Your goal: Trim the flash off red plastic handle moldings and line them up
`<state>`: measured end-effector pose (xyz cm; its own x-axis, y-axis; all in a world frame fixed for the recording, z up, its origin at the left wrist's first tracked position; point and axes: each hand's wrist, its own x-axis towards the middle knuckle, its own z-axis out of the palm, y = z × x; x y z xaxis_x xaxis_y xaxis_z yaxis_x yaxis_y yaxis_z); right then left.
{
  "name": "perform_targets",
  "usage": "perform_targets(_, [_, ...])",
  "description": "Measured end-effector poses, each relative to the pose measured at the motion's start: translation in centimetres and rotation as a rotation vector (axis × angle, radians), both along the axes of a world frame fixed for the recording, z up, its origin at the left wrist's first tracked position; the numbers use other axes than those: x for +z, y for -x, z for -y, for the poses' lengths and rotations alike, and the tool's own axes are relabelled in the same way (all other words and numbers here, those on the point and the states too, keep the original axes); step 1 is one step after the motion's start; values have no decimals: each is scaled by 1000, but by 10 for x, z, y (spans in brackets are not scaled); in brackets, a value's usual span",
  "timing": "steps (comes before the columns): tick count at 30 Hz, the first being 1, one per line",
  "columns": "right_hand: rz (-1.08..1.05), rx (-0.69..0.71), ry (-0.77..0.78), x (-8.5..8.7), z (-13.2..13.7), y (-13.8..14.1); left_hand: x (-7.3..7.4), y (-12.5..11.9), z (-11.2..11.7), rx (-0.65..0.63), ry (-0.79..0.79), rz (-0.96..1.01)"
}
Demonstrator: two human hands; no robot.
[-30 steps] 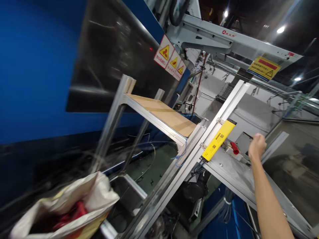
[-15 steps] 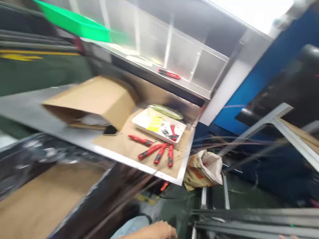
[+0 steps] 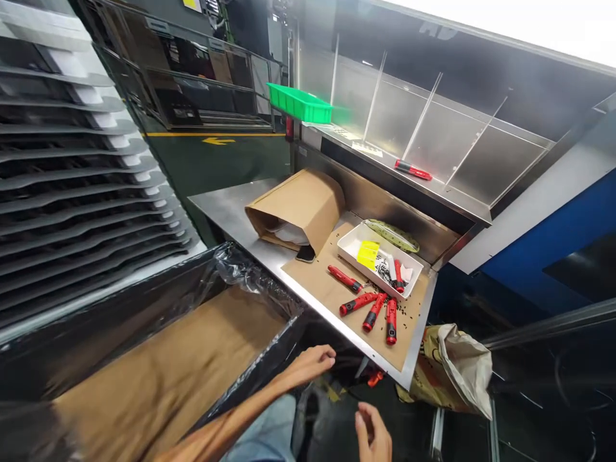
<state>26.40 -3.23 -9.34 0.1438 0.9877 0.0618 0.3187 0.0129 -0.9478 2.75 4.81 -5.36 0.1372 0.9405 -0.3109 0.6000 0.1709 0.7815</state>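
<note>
My left hand (image 3: 310, 362) hangs in front of the metal table's (image 3: 332, 314) near edge, its fingers loosely bent and nothing seen in them. Lower down, my right hand (image 3: 374, 433) has thumb and fingers apart and is free of any object. Several red-and-black handheld tools lie on brown paper (image 3: 312, 273) beyond the hands, among them one nearest the corner (image 3: 391, 321) and one at the left (image 3: 344, 278). A white tray (image 3: 353, 253) behind them holds a yellow label (image 3: 368, 255), small black pieces and another red tool (image 3: 398, 276).
A box lined with black plastic (image 3: 260, 356) stands at left, beside a stack of grey layered sheets (image 3: 72, 167). On the table are a brown paper bag (image 3: 298, 199) and a green pouch (image 3: 392, 235). A green bin (image 3: 301, 102) sits on the shelf; an open sack (image 3: 447, 366) stands right.
The view has swung left, bringing the stacked sheets into sight. Both hands now show higher in the picture, and my right hand has come fully into view. The tools lie as before.
</note>
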Motion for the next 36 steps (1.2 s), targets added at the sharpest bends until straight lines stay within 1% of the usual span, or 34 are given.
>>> perform_targets(2, [124,77,-58,20,-44,14,0,16,-18,15,-3,62])
perform_targets(5, [431,100,-154,51,-132,43,1,35,-33,24,8,166])
perform_targets(6, [546,100,-170,59,-162,54,1,40,-37,24,18,205])
perform_targets(7, [617,105,-173,65,-190,66,2,45,-39,22,31,247])
perform_targets(9, [716,128,-154,71,-236,90,3,55,-44,15,59,327])
perform_targets(10, [748,145,-137,71,-254,99,4,60,-47,13,74,363])
perform_targets(12, [827,184,-97,69,-279,115,6,69,-53,22,107,423])
perform_targets(14, [897,222,-58,66,-293,124,7,77,-61,41,136,471])
perform_targets(16, [951,245,-32,65,-300,130,7,85,-70,68,160,516])
perform_targets(18, [985,253,-23,68,-301,132,7,92,-79,97,181,562])
perform_targets(20, [997,255,-34,74,-295,132,9,96,-87,139,201,607])
perform_targets(22, [993,272,-60,87,-281,129,17,96,-94,188,210,646])
perform_targets(24, [924,296,-118,104,-260,125,34,90,-99,249,190,730])
perform_targets(26, [787,295,-198,126,-236,121,58,80,-101,313,144,885])
perform_targets(28, [623,250,-285,150,-213,117,85,67,-100,371,93,1052])
perform_targets(30, [496,170,-362,171,-195,116,108,55,-96,412,48,1167])
perform_targets(31, [445,129,-394,180,-189,116,116,49,-94,424,30,1204])
perform_targets(33, [372,77,-436,194,-178,116,128,41,-90,440,-3,1258])
perform_targets(34, [348,71,-446,198,-174,115,132,38,-89,440,-10,1270])
perform_targets(36, [312,74,-452,201,-166,114,139,34,-86,435,0,1259])
